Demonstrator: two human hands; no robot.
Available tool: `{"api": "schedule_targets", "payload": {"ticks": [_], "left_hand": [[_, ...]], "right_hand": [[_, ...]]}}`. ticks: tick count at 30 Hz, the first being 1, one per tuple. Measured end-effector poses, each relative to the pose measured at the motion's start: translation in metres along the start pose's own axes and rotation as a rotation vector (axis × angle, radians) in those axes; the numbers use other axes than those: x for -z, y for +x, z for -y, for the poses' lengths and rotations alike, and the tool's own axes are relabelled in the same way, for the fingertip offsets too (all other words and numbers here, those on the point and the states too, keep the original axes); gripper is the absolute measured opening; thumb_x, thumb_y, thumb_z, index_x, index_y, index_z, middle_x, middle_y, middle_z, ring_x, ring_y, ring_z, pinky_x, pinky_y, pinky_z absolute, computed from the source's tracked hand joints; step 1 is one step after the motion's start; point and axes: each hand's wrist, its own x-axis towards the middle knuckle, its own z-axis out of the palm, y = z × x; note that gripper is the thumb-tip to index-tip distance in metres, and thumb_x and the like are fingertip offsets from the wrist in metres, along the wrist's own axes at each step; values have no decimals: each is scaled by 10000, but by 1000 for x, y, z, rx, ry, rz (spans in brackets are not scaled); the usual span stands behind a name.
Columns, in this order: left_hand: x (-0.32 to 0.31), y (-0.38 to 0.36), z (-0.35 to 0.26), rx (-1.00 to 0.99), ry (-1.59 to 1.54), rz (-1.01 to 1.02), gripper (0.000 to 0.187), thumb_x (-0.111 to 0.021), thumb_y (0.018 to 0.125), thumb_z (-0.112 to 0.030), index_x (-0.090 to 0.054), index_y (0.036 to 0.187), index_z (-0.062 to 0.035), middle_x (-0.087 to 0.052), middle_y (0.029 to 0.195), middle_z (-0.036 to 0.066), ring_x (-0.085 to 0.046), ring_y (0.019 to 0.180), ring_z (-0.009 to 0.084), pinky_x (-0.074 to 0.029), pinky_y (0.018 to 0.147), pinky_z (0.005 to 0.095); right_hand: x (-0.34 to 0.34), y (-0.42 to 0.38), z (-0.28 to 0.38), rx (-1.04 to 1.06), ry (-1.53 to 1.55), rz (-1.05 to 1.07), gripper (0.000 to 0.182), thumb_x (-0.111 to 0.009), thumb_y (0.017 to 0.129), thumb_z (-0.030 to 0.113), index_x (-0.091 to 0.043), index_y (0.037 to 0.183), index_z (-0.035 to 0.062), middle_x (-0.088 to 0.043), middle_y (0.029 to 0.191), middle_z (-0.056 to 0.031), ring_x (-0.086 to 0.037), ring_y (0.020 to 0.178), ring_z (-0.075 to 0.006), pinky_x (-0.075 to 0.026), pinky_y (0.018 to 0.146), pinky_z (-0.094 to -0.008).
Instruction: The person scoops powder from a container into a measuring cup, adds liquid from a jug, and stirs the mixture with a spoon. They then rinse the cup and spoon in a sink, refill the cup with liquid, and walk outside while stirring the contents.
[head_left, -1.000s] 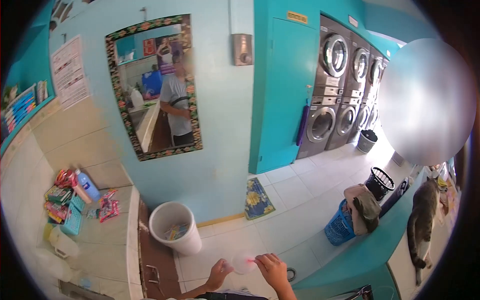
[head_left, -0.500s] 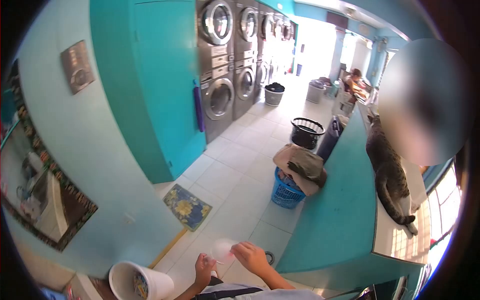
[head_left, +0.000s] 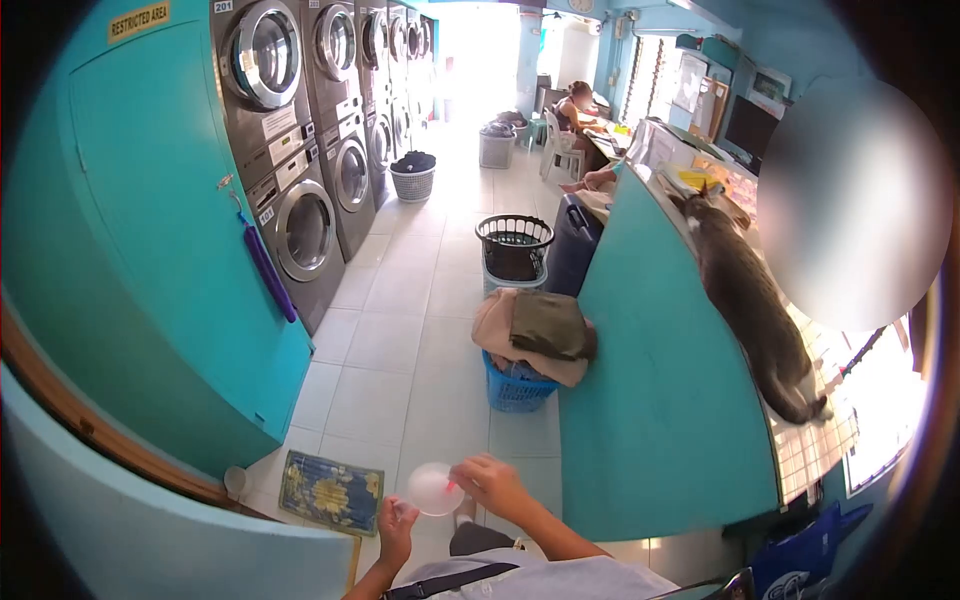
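Note:
Low in the head view, a round translucent plastic piece (head_left: 434, 489) is held between both hands. My left hand (head_left: 396, 525) pinches its left edge with thumb and fingers. At the right edge, my right hand (head_left: 492, 484) has its fingers closed on something small and reddish-pink (head_left: 452, 484), close against the round piece. Whether the pink thing is joined to the piece is too small to tell. Beyond the hands lies a blue and yellow floor mat (head_left: 332, 490).
A teal counter (head_left: 655, 400) stands at the right, with a cat (head_left: 745, 290) lying on top. A blue basket (head_left: 518, 388) heaped with cloth and a black basket (head_left: 514, 240) stand beside it. Stacked machines (head_left: 303, 228) line the left. A person (head_left: 578, 115) sits far back.
The view has swung to the right and moved forward; the wall mirror and the white bin at lower left are out of sight. Both hands still hold the round piece.

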Motion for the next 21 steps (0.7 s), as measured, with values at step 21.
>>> {"api": "schedule_targets", "payload": {"ticks": [21], "left_hand": [[-43,465,-9,-40,-97,-57,194,-565,798,-128,-445,945,-82,-416,828,-24,-393,805,60,-341,733,212]], "right_hand": [[-21,418,-224,-99,389,-35,86,-621,778,50,-617,859,23,-624,803,-79,-586,671,-169,-451,566,-266]]}}
